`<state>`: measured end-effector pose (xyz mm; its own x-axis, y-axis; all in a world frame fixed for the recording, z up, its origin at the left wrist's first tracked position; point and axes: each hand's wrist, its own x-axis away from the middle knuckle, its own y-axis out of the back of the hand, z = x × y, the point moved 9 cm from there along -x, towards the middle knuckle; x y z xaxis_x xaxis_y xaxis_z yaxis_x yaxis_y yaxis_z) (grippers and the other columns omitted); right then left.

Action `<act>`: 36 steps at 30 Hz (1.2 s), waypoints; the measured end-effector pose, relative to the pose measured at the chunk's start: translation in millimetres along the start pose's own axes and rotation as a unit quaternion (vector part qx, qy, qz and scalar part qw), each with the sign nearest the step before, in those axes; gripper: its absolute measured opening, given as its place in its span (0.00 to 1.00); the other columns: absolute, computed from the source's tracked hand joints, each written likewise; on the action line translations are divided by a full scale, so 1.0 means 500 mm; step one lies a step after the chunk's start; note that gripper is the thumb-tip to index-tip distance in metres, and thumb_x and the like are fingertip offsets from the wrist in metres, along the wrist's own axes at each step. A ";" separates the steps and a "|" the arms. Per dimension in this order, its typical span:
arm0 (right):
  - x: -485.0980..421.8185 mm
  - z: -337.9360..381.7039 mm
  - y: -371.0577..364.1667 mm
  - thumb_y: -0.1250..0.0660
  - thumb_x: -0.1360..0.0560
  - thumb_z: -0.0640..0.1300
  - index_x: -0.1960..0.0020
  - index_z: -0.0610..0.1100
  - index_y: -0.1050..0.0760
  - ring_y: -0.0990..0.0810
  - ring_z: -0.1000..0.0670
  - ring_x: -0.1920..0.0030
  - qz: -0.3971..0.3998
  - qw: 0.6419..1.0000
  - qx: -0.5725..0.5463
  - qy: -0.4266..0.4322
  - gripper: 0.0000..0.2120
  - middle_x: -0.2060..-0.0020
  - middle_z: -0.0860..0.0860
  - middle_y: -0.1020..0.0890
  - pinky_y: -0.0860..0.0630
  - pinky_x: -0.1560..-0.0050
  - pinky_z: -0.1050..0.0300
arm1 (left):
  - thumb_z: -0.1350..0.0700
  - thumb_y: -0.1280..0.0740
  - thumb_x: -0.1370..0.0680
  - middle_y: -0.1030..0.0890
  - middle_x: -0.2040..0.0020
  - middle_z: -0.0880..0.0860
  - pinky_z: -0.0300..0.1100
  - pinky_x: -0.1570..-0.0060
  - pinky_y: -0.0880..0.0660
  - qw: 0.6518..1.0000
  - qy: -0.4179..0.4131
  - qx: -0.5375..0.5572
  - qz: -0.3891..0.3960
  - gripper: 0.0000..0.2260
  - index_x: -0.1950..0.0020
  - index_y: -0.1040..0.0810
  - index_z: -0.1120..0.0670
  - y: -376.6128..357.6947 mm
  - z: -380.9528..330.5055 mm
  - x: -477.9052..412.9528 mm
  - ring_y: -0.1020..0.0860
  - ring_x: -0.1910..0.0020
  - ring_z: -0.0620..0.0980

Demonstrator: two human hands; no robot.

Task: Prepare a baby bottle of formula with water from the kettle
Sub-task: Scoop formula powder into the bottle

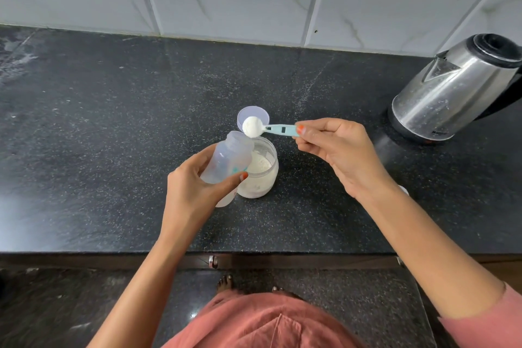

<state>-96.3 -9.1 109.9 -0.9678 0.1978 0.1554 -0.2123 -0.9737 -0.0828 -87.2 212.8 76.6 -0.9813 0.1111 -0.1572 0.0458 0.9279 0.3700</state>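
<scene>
Head view — steeply down, near countertop (113, 121)

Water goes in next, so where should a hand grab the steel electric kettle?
Grip the steel electric kettle by its black handle on the far right side, coming from the right: the spout points left toward the bottle, and the metal body may be hot.

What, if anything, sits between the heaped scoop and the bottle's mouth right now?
Nothing visible. The scoop in the right hand hovers just above the open, uncapped mouth of the bottle, which the left hand tilts toward it over the open formula jar.
</scene>
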 end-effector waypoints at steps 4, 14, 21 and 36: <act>0.010 0.028 -0.015 0.31 0.30 0.33 0.59 0.43 0.20 0.20 0.58 0.69 0.002 0.994 0.072 0.085 0.06 0.71 0.55 0.17 0.24 0.64 0.69 | 0.50 0.23 0.36 0.22 0.57 0.25 0.23 0.56 0.29 1.000 0.001 0.007 0.009 0.20 0.51 0.25 0.31 -0.006 -0.004 -0.006 0.23 0.53 0.28; 0.047 0.060 -0.033 0.30 0.31 0.34 0.53 0.45 0.21 0.20 0.63 0.61 -0.020 0.938 0.222 0.265 0.10 0.59 0.59 0.20 0.25 0.58 0.71 | 0.50 0.23 0.35 0.20 0.58 0.29 0.23 0.59 0.28 0.999 0.011 0.025 0.023 0.18 0.52 0.23 0.33 -0.014 -0.006 -0.018 0.22 0.56 0.29; 0.078 0.071 -0.053 0.31 0.31 0.33 0.57 0.34 0.20 0.21 0.55 0.56 -0.013 0.877 0.300 0.374 0.04 0.58 0.49 0.20 0.23 0.53 0.67 | 0.50 0.23 0.36 0.19 0.58 0.31 0.27 0.57 0.26 0.999 0.018 0.034 0.027 0.17 0.54 0.22 0.33 -0.016 -0.004 -0.022 0.21 0.56 0.31; 0.090 0.070 -0.059 0.31 0.32 0.32 0.60 0.33 0.20 0.21 0.51 0.57 -0.017 0.854 0.334 0.399 0.02 0.59 0.41 0.17 0.22 0.54 0.65 | 0.51 0.23 0.35 0.19 0.59 0.30 0.28 0.56 0.25 0.998 0.021 0.042 0.033 0.17 0.54 0.23 0.33 -0.017 -0.006 -0.022 0.21 0.55 0.31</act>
<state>-129.0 24.3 153.7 -0.8030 -0.0186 -0.5957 -0.3756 -0.7602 0.5300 -77.5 202.6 77.7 -0.9824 0.1598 -0.0966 0.1243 0.9456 0.3006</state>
